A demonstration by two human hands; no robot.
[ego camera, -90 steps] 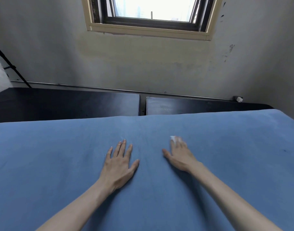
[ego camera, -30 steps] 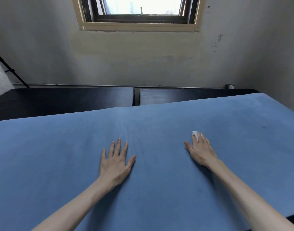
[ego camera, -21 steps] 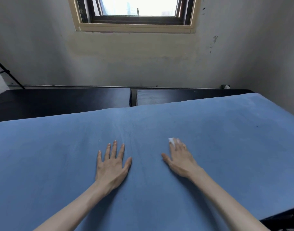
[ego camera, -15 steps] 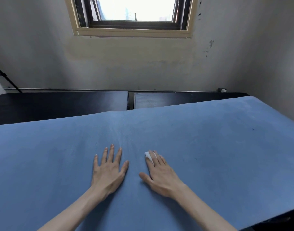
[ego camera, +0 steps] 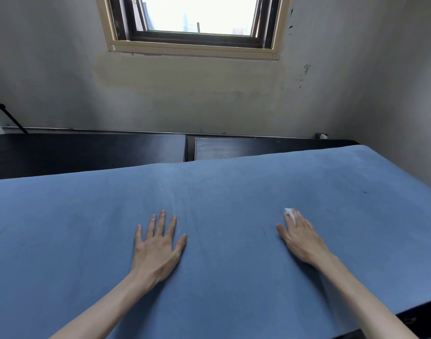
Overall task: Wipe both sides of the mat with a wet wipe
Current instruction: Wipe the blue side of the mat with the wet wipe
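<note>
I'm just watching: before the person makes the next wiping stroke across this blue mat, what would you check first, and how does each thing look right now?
1. Wipe under the working hand: ok, a white wet wipe peeks out under the right hand.
2. Mat held steady: ok, the left hand rests flat on the blue mat.
3. Mat lying flat: ok, no folds visible.
4. Path clear: ok, bare mat on both sides of the wipe.
5. Wipe still damp: cannot tell.
6. Underside wiped: cannot tell, hidden.
</note>
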